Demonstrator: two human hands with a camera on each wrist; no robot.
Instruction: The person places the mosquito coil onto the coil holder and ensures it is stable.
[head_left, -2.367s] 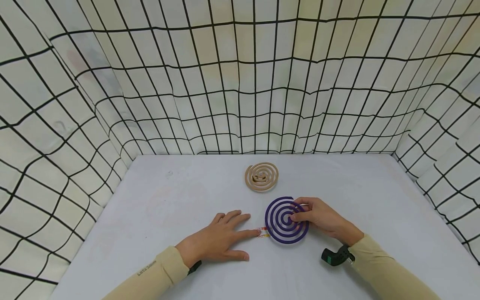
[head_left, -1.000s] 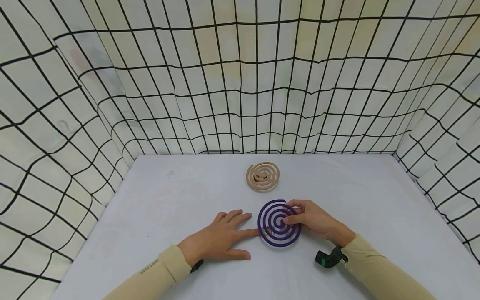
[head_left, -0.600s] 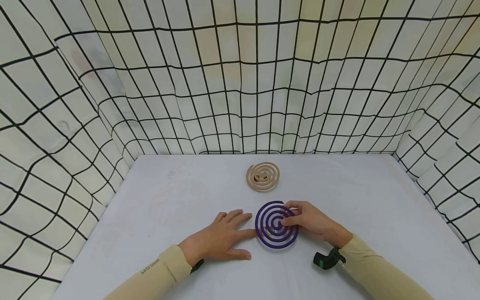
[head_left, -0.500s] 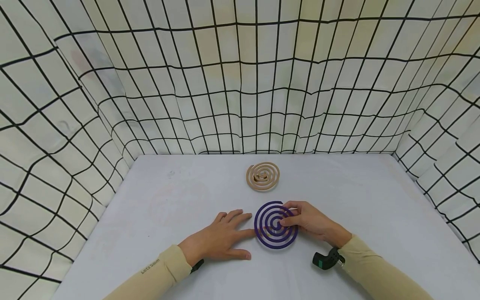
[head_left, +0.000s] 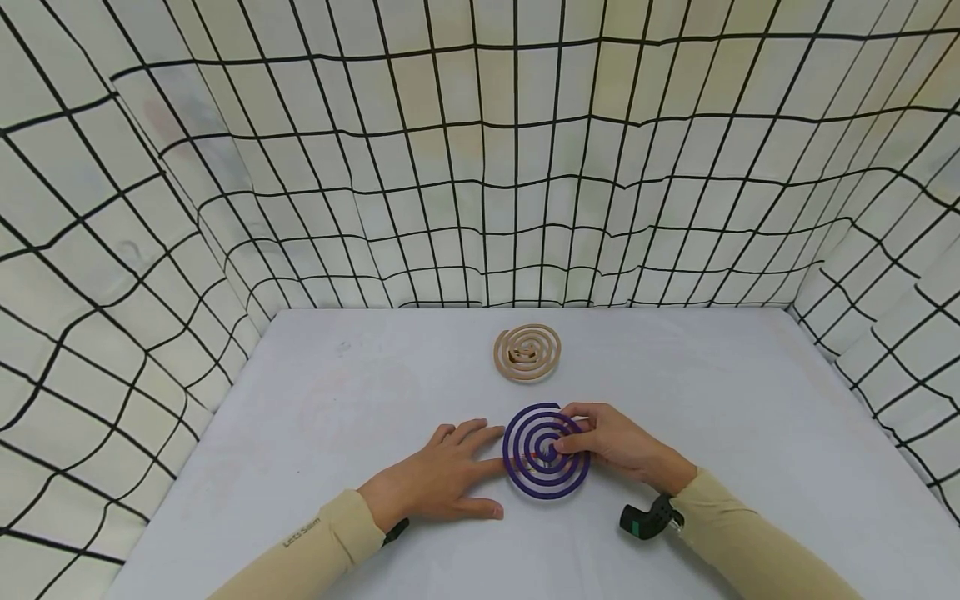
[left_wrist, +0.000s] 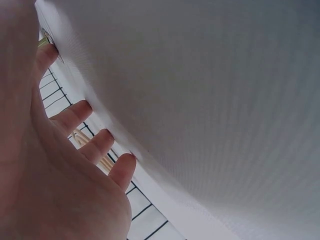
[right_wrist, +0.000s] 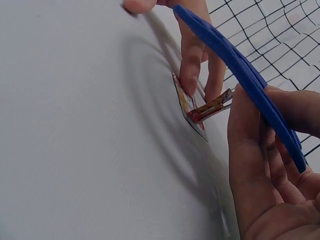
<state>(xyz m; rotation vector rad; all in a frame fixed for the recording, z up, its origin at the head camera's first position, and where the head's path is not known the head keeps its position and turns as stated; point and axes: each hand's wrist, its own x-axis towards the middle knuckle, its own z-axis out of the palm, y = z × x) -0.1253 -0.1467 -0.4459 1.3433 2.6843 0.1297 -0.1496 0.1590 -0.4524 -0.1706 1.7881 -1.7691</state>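
Observation:
My right hand [head_left: 622, 442] pinches a purple spiral mosquito coil [head_left: 547, 458] near its centre, between thumb and fingers. Seen edge-on and bluer in the right wrist view, the coil [right_wrist: 240, 70] is tilted and held off the table. Below it lies a small printed metal coil stand [right_wrist: 207, 110], a flat plate with an upright tab pointing toward the coil. Whether tab and coil touch is hidden by my fingers. My left hand [head_left: 442, 475] lies spread on the table, its index fingertip on the plate. From above, the coil partly covers the stand.
Farther back on the white table [head_left: 360, 383], a tan mosquito coil [head_left: 527, 353] sits with a small metal piece at its centre. A black grid net [head_left: 517, 179] over white cloth encloses the back and sides. A black wrist device [head_left: 643, 521] hangs by my right cuff.
My right hand has carried the purple coil left and slightly toward me, so that it now overlaps the stand and the left index fingertip from above. The left hand has stayed in place.

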